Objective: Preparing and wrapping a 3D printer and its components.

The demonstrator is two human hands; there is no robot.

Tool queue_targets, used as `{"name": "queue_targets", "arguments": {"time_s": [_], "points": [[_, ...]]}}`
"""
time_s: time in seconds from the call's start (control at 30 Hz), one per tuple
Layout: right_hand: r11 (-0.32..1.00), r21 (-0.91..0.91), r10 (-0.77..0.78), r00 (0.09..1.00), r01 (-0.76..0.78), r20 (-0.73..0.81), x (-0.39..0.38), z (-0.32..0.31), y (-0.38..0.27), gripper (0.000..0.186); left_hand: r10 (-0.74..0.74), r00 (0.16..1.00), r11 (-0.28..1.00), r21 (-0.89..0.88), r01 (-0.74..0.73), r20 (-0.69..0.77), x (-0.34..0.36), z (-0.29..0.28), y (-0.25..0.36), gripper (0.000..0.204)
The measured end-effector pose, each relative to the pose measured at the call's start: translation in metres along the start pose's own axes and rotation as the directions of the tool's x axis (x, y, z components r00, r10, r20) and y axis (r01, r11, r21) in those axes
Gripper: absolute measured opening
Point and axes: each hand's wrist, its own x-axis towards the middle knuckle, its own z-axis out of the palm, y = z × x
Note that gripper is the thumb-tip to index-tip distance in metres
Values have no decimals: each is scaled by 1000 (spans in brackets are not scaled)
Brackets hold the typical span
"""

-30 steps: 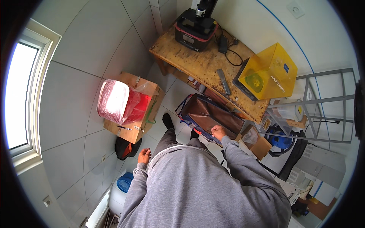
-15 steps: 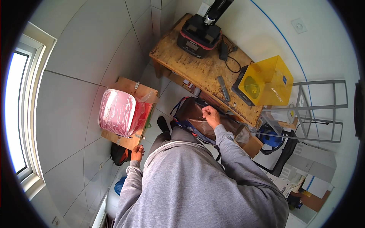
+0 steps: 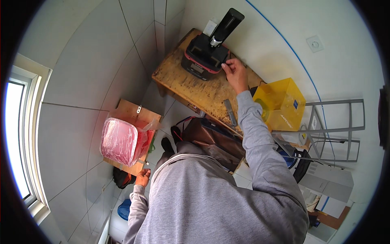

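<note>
My right hand reaches to the right front corner of a black printer with a red band on a worn wooden table; its thumb and fingers are pinched at that edge, on what I cannot make out. A tall black column rises from the printer. My left hand hangs low beside the lower edge of a wooden box, open with loosely bent fingers, nothing visible in them. On that box lies a plastic-wrapped pink-and-red item.
A yellow translucent cover and metal scraper share the table. A brown-lined bag lies below it. Metal racks stand right, a window is left, and a dark orange bag lies beside the wooden box.
My right hand has moved from over the brown bag up to the printer's corner. My view has shifted and my left hand hangs a little lower in it.
</note>
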Motion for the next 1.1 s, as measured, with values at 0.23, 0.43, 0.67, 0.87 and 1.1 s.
{"name": "queue_targets", "arguments": {"time_s": [0.23,0.43,0.67,0.87,1.1], "points": [[956,-223,-157,975,190,158,115,-10,-44,42,438,884,858,217,-466,165,-74,34,259,29],[818,-463,-242,934,341,262,144,-4,-66,57,842,538,514,344,-786,-29,-13,129,436,35],[774,-577,-53,935,261,351,152,2,-75,65,960,231,274,365,-890,-157,83,233,560,54],[843,-533,21,985,75,172,137,12,-61,61,962,227,273,479,-834,-152,101,279,618,63],[842,-529,-43,990,109,135,132,15,-62,60,961,236,276,422,-864,-146,135,295,626,47]]}}
